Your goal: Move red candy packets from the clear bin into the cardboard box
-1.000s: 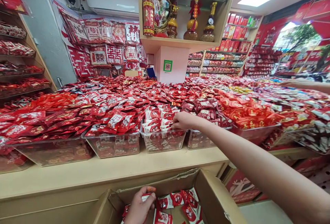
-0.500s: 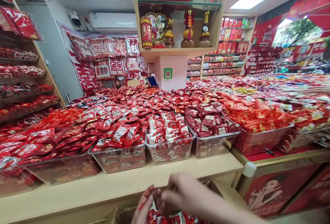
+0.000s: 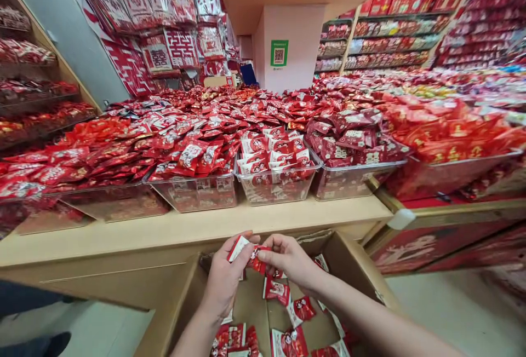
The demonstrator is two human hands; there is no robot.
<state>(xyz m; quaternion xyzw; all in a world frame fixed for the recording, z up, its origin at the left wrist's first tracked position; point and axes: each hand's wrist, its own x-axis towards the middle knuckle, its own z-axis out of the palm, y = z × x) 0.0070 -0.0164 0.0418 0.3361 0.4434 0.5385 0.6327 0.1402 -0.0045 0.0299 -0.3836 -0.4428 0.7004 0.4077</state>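
Observation:
Both of my hands meet over an open cardboard box (image 3: 353, 269) below the counter. My left hand (image 3: 226, 277) is closed on red and white candy packets (image 3: 246, 253), and my right hand (image 3: 290, 261) pinches the same small bunch from the other side. More of these packets (image 3: 287, 305) lie loose on the box floor. Straight ahead on the counter stands a clear bin (image 3: 276, 184) filled with matching red and white packets.
Clear bins (image 3: 193, 193) heaped with red wrapped sweets line the wooden counter (image 3: 135, 231), and more bins (image 3: 353, 173) run to the right. A pink pillar with a green QR sign (image 3: 279, 53) rises behind. Shelves of red goods stand left (image 3: 36, 88) and far right.
My right hand left the counter bin and came down to the box, joining my left hand on the packets. The view tilted downward, showing the box interior again.

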